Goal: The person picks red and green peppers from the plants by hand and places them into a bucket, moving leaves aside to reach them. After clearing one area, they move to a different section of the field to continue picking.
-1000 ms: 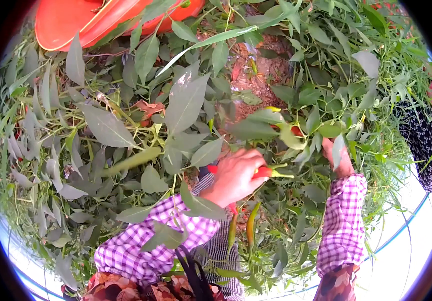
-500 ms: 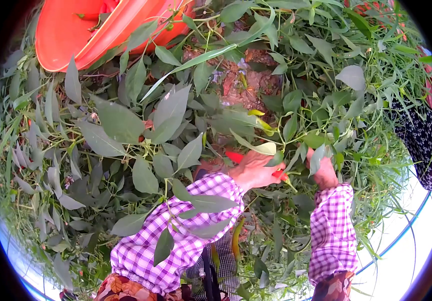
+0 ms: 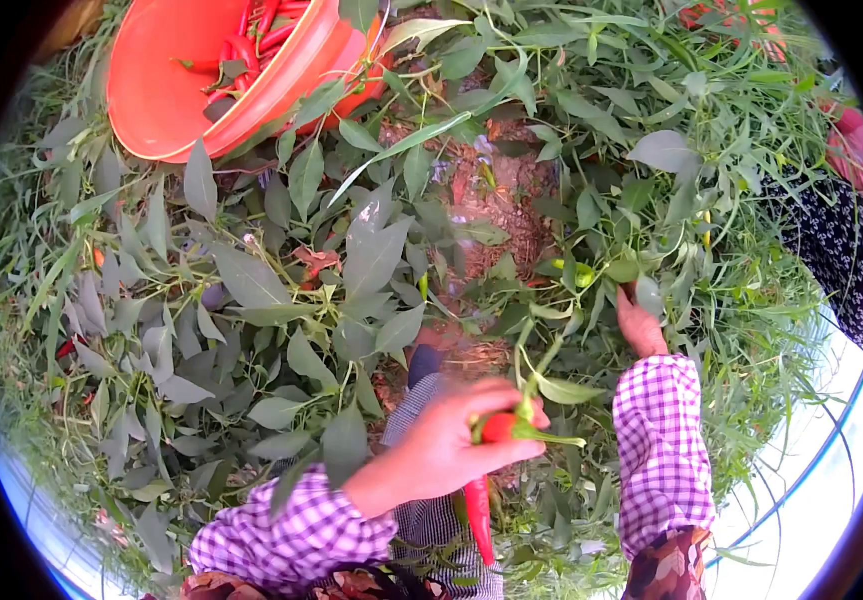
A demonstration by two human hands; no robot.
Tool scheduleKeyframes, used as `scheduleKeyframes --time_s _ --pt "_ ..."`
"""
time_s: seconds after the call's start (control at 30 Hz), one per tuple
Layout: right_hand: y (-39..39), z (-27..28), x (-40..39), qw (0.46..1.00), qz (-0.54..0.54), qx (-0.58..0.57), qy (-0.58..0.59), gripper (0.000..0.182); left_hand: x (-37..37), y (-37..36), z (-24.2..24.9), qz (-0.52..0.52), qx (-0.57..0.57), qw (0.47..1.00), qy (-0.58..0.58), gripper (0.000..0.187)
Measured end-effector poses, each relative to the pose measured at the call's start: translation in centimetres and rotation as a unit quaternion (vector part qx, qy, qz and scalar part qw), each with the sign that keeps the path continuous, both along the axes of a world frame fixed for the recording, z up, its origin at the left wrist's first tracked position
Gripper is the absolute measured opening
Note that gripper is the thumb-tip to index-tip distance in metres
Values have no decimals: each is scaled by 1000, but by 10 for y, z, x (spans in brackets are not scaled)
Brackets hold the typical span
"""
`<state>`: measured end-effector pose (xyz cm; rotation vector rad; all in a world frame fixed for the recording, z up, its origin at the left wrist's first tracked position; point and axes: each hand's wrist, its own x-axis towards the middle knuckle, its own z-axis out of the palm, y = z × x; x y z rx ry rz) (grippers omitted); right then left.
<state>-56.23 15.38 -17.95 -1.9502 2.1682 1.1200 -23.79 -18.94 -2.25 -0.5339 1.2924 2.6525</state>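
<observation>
My left hand (image 3: 451, 440) is closed on a red chili pepper (image 3: 497, 428), its green stem poking out to the right past the fingertips. Below the same hand hangs a red pepper length (image 3: 478, 522); the thumb hides whether it joins the piece above. A thin green plant stem (image 3: 548, 352) reaches the fingertips from above. Among the leaves to the right, my right hand (image 3: 639, 325) is closed, fingers partly covered by foliage, and what it grips is hidden. A pale green pepper (image 3: 576, 272) hangs just left of it.
An orange-red tub (image 3: 286, 95) with several red chili peppers (image 3: 251, 45) inside stands tilted at the upper left. Leafy pepper plants (image 3: 281, 290) spread on both sides of bare reddish soil (image 3: 496, 205). Another person's dark patterned clothing (image 3: 826, 250) shows at the right edge.
My left hand has pulled back toward me and lower, with the red chili pepper in it. My right hand stays among the leaves. The view has shifted, showing more peppers in the tub.
</observation>
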Motion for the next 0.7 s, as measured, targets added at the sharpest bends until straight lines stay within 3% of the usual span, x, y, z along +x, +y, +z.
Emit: scheduleKeyframes --time_s 0.03,0.07,0.1,0.13,0.2,0.27,0.3,0.33,0.37,0.43,0.47,0.53,0.6,0.67,0.7 --pt "-33 18 19 974 -191 -28 -116 34 -4 -47 22 60 -100 993 20 19" --pt "-71 40 41 873 -399 -123 -252 31 -15 -77 47 212 -94 973 13 23" --pt "-112 64 64 751 -537 -228 -309 28 -27 -107 73 352 -105 930 13 27" --pt "-92 25 62 651 -487 -367 -452 24 -41 -143 92 434 -214 874 52 30" --pt "-107 41 69 754 -478 -263 -366 25 -72 -221 116 530 -366 755 125 28" --pt "-132 65 76 775 -472 -236 -347 26 -80 -273 94 583 -417 683 139 28" --pt "-136 69 75 775 -476 -229 -347 26 -94 -279 81 557 -428 705 99 27" --pt "-128 56 76 736 -483 -283 -380 24 -107 -283 60 529 -440 723 59 26" --pt "-126 49 80 753 -442 -320 -366 26 -109 -289 26 471 -481 740 -23 39" --pt "-119 40 76 784 -399 -335 -337 37 -104 -291 -41 277 -621 704 -207 65" --pt "-122 43 74 777 -432 -308 -340 42 -100 -282 -60 223 -653 683 -240 78" --pt "-131 58 78 753 -505 -245 -344 50 -107 -256 -68 212 -647 704 -204 68" --pt "-134 60 91 781 -508 -213 -295 63 -122 -233 -74 179 -601 760 -169 63" --pt "-153 76 101 790 -523 -113 -298 55 -148 -224 -76 97 -569 792 -198 60" --pt "-163 85 101 797 -502 -50 -333 49 -160 -224 -86 60 -636 734 -233 57"
